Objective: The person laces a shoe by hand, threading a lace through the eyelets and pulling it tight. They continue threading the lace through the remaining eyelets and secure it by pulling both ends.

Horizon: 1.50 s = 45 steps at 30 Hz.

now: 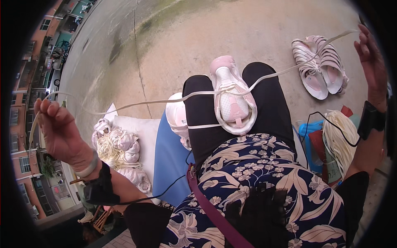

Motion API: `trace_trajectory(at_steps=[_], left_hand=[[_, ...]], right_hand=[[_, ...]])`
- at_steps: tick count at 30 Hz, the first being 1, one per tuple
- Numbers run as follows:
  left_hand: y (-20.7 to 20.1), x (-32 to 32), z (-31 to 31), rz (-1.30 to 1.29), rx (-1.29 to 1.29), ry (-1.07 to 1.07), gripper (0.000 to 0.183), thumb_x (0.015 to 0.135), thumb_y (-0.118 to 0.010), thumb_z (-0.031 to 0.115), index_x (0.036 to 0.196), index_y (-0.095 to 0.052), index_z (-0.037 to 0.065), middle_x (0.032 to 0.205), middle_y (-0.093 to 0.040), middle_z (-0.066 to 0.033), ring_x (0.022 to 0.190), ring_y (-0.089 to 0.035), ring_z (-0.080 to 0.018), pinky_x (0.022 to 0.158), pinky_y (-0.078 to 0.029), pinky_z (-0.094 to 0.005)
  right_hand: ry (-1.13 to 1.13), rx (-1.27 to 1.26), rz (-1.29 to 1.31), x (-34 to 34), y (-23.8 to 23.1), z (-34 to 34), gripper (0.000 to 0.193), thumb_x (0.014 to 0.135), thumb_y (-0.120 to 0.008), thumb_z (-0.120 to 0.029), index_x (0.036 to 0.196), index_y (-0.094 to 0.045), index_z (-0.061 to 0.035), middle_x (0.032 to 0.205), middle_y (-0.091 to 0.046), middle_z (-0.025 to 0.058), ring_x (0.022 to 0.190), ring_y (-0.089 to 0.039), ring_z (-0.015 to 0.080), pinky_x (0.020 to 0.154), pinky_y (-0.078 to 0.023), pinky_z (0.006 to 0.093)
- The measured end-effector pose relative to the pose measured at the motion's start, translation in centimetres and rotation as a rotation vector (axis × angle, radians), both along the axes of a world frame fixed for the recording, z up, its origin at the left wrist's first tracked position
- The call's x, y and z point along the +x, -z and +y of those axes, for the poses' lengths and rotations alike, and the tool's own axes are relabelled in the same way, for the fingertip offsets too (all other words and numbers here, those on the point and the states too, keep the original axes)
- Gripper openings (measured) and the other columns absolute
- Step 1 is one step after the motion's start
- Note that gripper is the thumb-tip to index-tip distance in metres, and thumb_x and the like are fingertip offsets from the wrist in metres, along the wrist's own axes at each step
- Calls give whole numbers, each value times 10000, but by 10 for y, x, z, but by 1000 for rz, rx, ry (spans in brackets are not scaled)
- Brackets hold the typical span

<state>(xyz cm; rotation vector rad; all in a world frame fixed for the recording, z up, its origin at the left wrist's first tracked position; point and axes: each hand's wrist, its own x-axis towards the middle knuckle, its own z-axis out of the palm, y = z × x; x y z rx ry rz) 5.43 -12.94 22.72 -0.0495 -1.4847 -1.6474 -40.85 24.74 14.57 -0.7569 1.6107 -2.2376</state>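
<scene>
A pink and white sneaker (233,103) rests on my lap between my knees, toe pointing away from me. From its upper part a long cream shoelace (153,101) stretches out to both sides. My left hand (58,130), raised far to the left, has its fingers curled around one length of the lace, whose tail hangs below them. At the upper right my right hand (371,62) pinches the other length near the fingertips. Another pale sneaker (177,118) lies against my left thigh, partly hidden by it.
Several pale shoes lie with loose laces (111,146) on a white surface (142,136) to the left. A cluster of pink and white shoes (320,68) lies on the concrete at right. Beside my right arm, a bundle of cream laces (339,138) sits by a blue container (311,140).
</scene>
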Motion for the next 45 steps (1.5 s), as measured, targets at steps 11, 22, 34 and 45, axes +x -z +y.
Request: trace_trajectory(at_steps=[11,22,34,45], left_hand=[[134,-162,104,-845,-106,84,213,926,-536,188,925,-620,-9,738,-612,-19,654,-574,-64,586,-488,-194],[144,-166,111,-962,-109,232,248,920,-493,185,802,-608,-1,645,-546,2,567,-491,-58,517,-415,-188],[143,-162,110,-1034,-79,211,248,886,-474,177,767,-602,0,641,-565,-18,554,-513,-76,512,-423,-195],[152,-162,110,-954,-259,250,176,822,-574,137,891,-623,-16,705,-575,-20,577,-502,-62,516,-385,-179]], right_hand=[[-711,232,-246,156,101,-151,142,875,-590,-116,898,-640,14,719,-603,22,567,-544,54,541,-450,167],[-753,54,-467,152,104,-151,138,846,-630,-96,894,-636,33,689,-603,24,554,-547,50,504,-443,160],[-700,16,-510,152,101,-150,152,839,-641,-88,923,-640,38,718,-614,35,588,-553,54,538,-454,163],[-660,79,-424,152,98,-150,104,834,-642,-83,862,-646,17,701,-607,23,588,-545,49,537,-448,165]])
